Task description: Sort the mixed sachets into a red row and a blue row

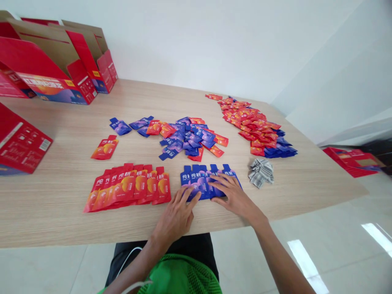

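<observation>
Blue spouted pouches (198, 179) lie side by side and partly overlapped near the table's front edge. My left hand (176, 212) rests at their lower left end, fingers stretched toward the nearest pouch. Over the right part of the row lies my right hand (231, 194), its fingers spread on the pouches. To the left of my hands, several red pouches (127, 185) are fanned out in an overlapping row. A single red pouch (105, 147) lies behind that row. Farther back, a loose heap mixes blue pouches (191, 136) with red ones.
A larger pile of red and blue pouches (251, 122) covers the table's back right. A crumpled striped cloth (261, 172) lies right of my hands. Open red cartons (55, 77) stand at the back left, another carton (21, 141) nearer. A red box (350, 160) sits beyond the right edge.
</observation>
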The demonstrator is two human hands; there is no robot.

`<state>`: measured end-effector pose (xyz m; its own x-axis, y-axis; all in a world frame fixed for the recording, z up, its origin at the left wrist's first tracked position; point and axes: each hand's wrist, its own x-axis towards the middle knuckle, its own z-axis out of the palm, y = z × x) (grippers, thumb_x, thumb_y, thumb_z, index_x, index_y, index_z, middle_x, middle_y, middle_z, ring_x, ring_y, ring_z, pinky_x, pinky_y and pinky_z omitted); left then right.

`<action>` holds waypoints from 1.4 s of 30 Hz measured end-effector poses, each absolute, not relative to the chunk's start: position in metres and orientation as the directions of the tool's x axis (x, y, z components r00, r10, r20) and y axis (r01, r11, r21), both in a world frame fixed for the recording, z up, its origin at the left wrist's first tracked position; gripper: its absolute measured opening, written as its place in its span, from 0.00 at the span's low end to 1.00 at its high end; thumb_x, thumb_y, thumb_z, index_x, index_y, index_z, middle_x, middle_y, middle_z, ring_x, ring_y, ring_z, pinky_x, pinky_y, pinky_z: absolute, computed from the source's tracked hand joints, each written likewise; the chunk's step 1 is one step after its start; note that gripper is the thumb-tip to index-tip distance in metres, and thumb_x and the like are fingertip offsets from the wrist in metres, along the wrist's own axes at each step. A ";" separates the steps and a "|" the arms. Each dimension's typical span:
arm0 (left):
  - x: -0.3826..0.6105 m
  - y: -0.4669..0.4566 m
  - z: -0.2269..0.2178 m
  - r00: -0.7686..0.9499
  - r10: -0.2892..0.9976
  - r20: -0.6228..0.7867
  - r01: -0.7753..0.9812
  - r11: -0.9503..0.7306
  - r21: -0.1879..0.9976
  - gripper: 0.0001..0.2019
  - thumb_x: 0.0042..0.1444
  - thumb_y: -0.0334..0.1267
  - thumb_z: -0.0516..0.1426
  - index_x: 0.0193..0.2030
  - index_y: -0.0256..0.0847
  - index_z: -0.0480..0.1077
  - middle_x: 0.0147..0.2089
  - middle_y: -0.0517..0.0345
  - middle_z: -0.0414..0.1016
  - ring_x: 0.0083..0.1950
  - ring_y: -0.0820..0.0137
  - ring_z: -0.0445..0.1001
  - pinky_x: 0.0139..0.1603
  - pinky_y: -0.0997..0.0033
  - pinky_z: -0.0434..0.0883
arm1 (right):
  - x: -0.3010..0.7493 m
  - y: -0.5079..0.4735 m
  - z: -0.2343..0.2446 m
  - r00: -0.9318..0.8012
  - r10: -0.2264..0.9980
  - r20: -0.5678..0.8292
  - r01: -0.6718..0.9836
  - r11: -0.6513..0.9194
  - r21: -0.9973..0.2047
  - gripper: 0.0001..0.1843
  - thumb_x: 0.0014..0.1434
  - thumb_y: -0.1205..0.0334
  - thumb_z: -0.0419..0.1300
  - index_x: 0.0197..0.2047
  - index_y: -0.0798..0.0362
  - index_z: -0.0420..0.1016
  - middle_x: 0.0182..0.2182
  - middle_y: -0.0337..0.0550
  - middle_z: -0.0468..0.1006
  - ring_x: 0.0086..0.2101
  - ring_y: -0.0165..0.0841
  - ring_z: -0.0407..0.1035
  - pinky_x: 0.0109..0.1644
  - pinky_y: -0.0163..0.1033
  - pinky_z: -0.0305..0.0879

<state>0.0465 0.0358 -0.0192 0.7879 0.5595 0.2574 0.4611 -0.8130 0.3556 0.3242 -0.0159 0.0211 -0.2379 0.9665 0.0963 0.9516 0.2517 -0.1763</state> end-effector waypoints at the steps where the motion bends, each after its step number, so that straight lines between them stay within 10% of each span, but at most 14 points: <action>1: 0.047 0.036 -0.019 0.787 0.557 0.264 0.458 -0.815 0.354 0.36 0.64 0.24 0.52 0.79 0.45 0.58 0.76 0.44 0.64 0.80 0.52 0.58 0.75 0.46 0.68 | 0.325 -0.015 0.020 -0.242 0.965 0.102 0.950 0.257 -0.177 0.28 0.67 0.58 0.69 0.69 0.43 0.76 0.70 0.47 0.73 0.70 0.52 0.62 0.70 0.66 0.63; 14: 0.047 0.035 -0.021 0.773 0.567 0.286 0.457 -0.809 0.369 0.36 0.64 0.24 0.52 0.79 0.47 0.57 0.75 0.45 0.64 0.79 0.53 0.59 0.75 0.45 0.68 | 0.323 -0.016 0.019 -0.244 0.955 0.166 0.925 0.281 -0.255 0.28 0.70 0.54 0.67 0.71 0.43 0.71 0.70 0.48 0.74 0.69 0.50 0.65 0.70 0.65 0.64; 21: 0.047 0.036 -0.023 0.767 0.571 0.293 0.460 -0.807 0.371 0.36 0.65 0.25 0.51 0.79 0.44 0.55 0.74 0.43 0.65 0.79 0.52 0.60 0.75 0.46 0.68 | 0.323 0.050 0.044 -0.141 0.892 0.430 0.858 0.326 -0.396 0.14 0.74 0.55 0.60 0.59 0.46 0.79 0.56 0.50 0.81 0.58 0.46 0.73 0.65 0.55 0.69; 32: 0.048 0.035 -0.023 0.737 0.596 0.319 0.478 -0.793 0.378 0.38 0.66 0.26 0.50 0.81 0.42 0.47 0.76 0.42 0.64 0.79 0.55 0.61 0.75 0.48 0.67 | 0.337 0.191 0.022 -0.127 0.961 0.244 0.968 0.174 -0.179 0.16 0.66 0.71 0.59 0.53 0.52 0.84 0.51 0.54 0.81 0.52 0.48 0.74 0.58 0.52 0.70; 42: 0.048 0.035 -0.024 0.748 0.590 0.304 0.471 -0.795 0.383 0.36 0.67 0.27 0.50 0.80 0.40 0.48 0.77 0.40 0.62 0.79 0.52 0.60 0.76 0.46 0.67 | 0.338 0.184 0.017 -0.137 0.881 0.454 0.941 0.258 -0.218 0.11 0.67 0.70 0.55 0.45 0.53 0.79 0.51 0.56 0.85 0.51 0.47 0.78 0.59 0.52 0.72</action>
